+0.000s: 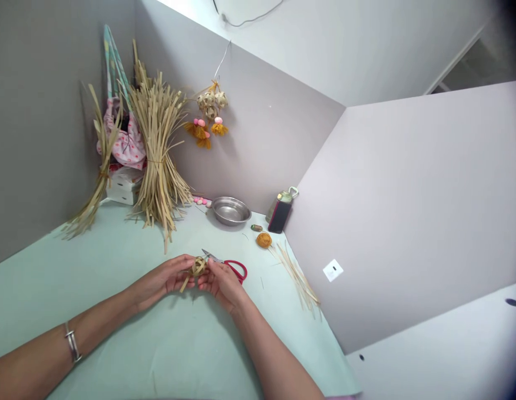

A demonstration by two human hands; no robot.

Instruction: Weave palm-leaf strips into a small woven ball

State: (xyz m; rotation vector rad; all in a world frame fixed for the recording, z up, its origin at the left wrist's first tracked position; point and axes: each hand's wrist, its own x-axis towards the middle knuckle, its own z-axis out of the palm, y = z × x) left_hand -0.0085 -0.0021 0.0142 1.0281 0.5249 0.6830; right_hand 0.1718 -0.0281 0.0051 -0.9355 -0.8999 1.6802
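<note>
A small woven ball of straw strips (198, 266) is held between my two hands, above the pale green table cover (191, 355). My left hand (173, 275) grips it from the left, thumb and fingers closed on its side. From the right, my right hand (221, 282) pinches the ball with thumb and fingertips. One flat strip end sticks out below the ball, toward the lower left. Scissors with red handles (241, 271) lie just behind my right hand, their blades pointing left and the lower handle partly hidden by the hand.
A large straw bundle (155, 150) and a thinner one (101, 161) stand at the back left. Behind are a metal bowl (231, 211), a phone (280, 215) and an orange thread ball (264, 240). Loose strips (297, 278) lie right. Woven balls with tassels (210, 103) hang on the partition.
</note>
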